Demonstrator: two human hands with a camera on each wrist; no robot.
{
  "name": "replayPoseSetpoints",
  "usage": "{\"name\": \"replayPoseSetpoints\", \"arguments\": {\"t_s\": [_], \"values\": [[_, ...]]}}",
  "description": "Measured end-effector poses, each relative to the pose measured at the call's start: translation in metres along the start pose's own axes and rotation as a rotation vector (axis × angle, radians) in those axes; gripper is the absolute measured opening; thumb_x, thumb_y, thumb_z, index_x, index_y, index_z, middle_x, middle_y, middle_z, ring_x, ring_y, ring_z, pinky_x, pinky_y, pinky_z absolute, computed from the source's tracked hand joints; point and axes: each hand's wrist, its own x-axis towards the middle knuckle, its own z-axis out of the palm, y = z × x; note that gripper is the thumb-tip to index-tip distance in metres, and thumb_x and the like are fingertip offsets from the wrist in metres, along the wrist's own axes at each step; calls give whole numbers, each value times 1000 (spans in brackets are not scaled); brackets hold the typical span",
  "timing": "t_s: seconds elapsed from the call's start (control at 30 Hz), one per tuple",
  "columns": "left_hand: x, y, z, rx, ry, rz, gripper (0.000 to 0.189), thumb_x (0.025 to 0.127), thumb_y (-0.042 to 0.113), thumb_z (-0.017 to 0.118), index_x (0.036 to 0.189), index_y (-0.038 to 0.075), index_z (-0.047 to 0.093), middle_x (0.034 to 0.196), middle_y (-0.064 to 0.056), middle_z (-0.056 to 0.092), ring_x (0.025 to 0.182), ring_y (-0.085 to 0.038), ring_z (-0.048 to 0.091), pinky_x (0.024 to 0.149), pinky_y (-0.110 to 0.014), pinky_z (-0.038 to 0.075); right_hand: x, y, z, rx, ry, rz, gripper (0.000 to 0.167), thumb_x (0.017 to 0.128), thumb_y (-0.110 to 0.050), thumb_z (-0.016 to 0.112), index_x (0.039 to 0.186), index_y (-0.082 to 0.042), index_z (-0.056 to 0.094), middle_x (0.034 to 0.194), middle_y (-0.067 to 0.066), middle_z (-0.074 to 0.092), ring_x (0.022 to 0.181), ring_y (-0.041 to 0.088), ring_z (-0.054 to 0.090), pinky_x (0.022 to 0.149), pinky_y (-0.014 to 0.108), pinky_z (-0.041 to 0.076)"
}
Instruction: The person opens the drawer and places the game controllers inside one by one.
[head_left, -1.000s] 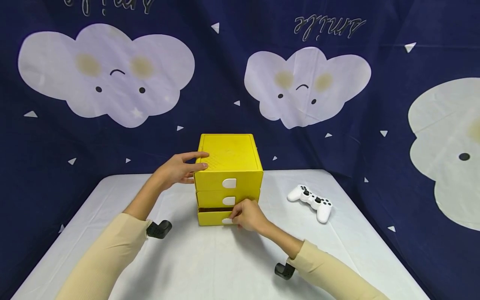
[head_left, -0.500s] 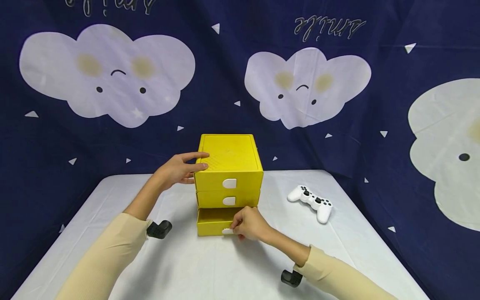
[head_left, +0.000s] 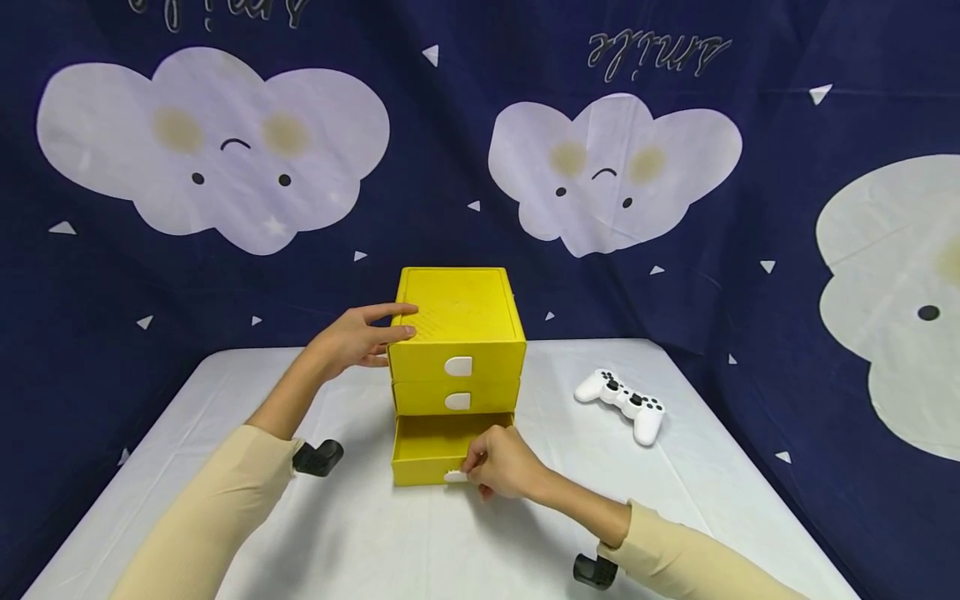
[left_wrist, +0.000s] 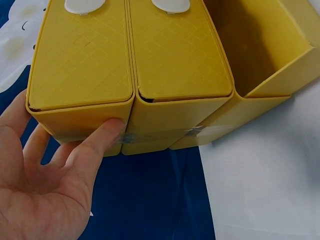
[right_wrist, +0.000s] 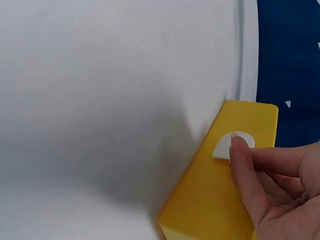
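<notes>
"Can you see what the right hand [head_left: 504,464] has?"

"Just part of it: a rounded white pull [head_left: 453,477], pinched between thumb and finger. The hand covers one end, and some of the bottom drawer [head_left: 420,473], which juts out beside it."

"And the yellow drawer unit [head_left: 457,304]?"

"Between both hands, on the white cloth-covered worktop [head_left: 390,533]. Boxy, smooth, faint diamond pattern on the fronts. There's shiny tape [left_wrist: 160,136] down the side by the left hand [head_left: 352,337]."

"How's that hand?"

"Fingers spread over the top edge and side, steadily touching, gripping nothing. Some fingertips are hidden."
</notes>
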Motion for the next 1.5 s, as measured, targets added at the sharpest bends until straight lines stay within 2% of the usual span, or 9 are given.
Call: {"name": "replayPoseSetpoints", "arguments": {"t_s": [0.4, 0.57, 0.67, 0.87, 1.03, 1.13, 1.23, 1.37, 1.5], "values": [[1, 0, -1, -8, 3, -8, 62, 98, 35, 70, 154, 27, 46, 162, -12, 38, 141, -39, 48, 108, -51, 50, -7, -6, 1, 9, -43, 7, 12, 83, 12, 71, 74, 4, 74, 66, 19, 71, 41, 17, 64, 44, 33, 58], [1, 1, -1, -9, -2, -5, 61, 98, 34, 69, 154, 27, 46, 162, -12, 38, 140, -38, 49, 108, -51, 50, -11, -6, 1, 9, -59, 16, 11, 84, 10, 71, 76, 3, 74, 67, 16, 72, 40, 10, 61, 43, 30, 56], [1, 1, -1, -15, -8, 0, 61, 98, 33, 69, 154, 26, 45, 163, -12, 36, 141, -39, 48, 108, -52, 49, -13, -6, 1, 3, -60, 11, 12, 84, 10, 72, 75, 3, 74, 62, 13, 71, 39, 9, 61, 42, 26, 55], [0, 0, -1, -19, -15, 0, 61, 99, 33, 68, 155, 26, 44, 164, -12, 34, 143, -39, 45, 108, -52, 49, -19, -8, 0, 31, -90, 7, 11, 83, 11, 72, 76, 4, 74, 54, 7, 67, 39, 11, 61, 42, 27, 55], [0, 0, -1, -11, -14, 6, 62, 99, 33, 68, 155, 26, 44, 164, -13, 34, 143, -39, 46, 108, -51, 49, -20, -11, -5, 49, -132, 33, 9, 84, 10, 72, 78, 4, 75, 58, 15, 69, 41, 17, 64, 44, 34, 58], [-1, -1, -2, -12, -12, 4, 62, 99, 34, 68, 155, 26, 44, 164, -13, 34, 142, -39, 46, 108, -51, 50, -19, -13, -10, 52, -178, 68, 7, 85, 6, 74, 80, 2, 76, 64, 19, 71, 42, 19, 64, 47, 44, 59], [-1, -2, -1, -12, -15, 3, 62, 98, 35, 69, 155, 26, 44, 164, -12, 33, 142, -39, 46, 108, -50, 50, -17, -16, -15, 24, -227, 86, 8, 86, -4, 78, 80, -1, 79, 66, 20, 72, 40, 16, 61, 49, 51, 59], [-1, -2, -1, -11, -18, 8, 62, 98, 36, 68, 155, 26, 44, 165, -12, 32, 142, -39, 47, 108, -50, 50, -14, -16, -19, -16, -244, 73, 16, 86, -17, 82, 77, -4, 80, 64, 20, 70, 37, 11, 55, 45, 48, 57], [-1, -1, -1, -11, -18, 13, 62, 99, 35, 68, 155, 26, 44, 165, -12, 33, 141, -39, 47, 108, -51, 50, -13, -16, -19, -11, -230, 70, 17, 86, -18, 82, 76, -4, 81, 64, 18, 71, 39, 11, 56, 44, 44, 57]]}}
